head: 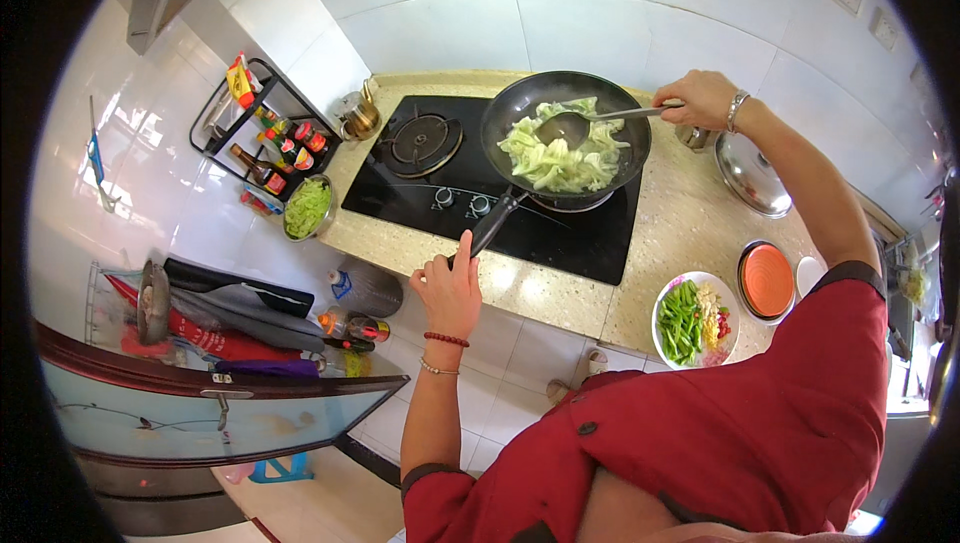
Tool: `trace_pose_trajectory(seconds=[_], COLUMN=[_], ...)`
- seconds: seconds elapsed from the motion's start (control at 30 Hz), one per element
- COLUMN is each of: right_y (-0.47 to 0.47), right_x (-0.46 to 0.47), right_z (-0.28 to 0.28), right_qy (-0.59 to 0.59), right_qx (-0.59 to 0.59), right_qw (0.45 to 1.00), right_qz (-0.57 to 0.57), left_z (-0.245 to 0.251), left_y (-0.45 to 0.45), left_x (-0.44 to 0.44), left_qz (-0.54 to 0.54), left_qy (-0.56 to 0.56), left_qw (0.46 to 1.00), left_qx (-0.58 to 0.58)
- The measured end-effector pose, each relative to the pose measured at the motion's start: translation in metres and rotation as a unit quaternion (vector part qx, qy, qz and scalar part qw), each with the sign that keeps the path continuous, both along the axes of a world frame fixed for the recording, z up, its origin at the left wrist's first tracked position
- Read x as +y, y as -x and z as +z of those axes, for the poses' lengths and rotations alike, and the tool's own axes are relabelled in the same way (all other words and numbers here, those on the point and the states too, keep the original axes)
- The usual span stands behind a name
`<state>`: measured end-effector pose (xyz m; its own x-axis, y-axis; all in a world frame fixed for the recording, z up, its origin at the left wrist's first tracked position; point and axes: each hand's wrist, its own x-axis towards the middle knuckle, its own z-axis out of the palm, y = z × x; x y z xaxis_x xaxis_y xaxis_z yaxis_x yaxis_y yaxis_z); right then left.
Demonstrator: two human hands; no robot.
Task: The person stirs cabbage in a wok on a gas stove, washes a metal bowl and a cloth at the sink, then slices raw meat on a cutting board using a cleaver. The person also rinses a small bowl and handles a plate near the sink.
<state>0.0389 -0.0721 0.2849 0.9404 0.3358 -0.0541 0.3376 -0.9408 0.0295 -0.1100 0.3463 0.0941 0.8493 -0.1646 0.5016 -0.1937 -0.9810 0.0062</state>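
My left hand [452, 288] is closed around the end of the black handle [495, 226] of a dark wok [640, 145], one finger lying along it. The wok stands on the right burner of the black glass gas hob [375, 190]. Pale green cabbage pieces [559, 170] lie in it. From the upper right, my right hand [699, 99] grips the metal handle of a ladle [562, 130], whose bowl rests among the cabbage. At the counter's front right, a plate [660, 340] holds sliced green peppers [680, 322], chopped garlic and red chili pieces.
Left of the hob are a metal kettle [358, 117], a bowl of shredded greens [307, 208] and a black rack [281, 82] with sauce bottles. To the right sit a domed metal lid [752, 174] and an orange dish [767, 280]. A glass-panelled door [300, 415] stands at lower left.
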Motion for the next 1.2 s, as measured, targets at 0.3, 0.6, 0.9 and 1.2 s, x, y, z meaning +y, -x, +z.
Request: trace_pose_trajectory(seconds=[0.3,0.6,0.9,1.2], right_y=[0.05,0.028,-0.019,-0.113], right_x=[0.022,0.067,0.049,0.015], right_z=[0.034,-0.057,0.029,0.005], right_qy=[0.144,0.143,0.214,0.095], right_qx=[-0.032,-0.116,-0.103,0.294], right_qw=[0.981,0.981,0.971,0.932], right_qz=[0.123,0.067,-0.032,-0.188], left_z=[-0.005,-0.002,-0.002,-0.001], left_y=[-0.002,-0.003,-0.001,-0.001], left_x=[0.003,0.004,0.001,0.001], left_qz=[-0.004,-0.01,-0.002,0.006], left_qy=[0.021,-0.003,0.021,0.03], left_qw=[1.0,1.0,1.0,0.999], left_qx=[0.006,-0.016,0.0,0.017])
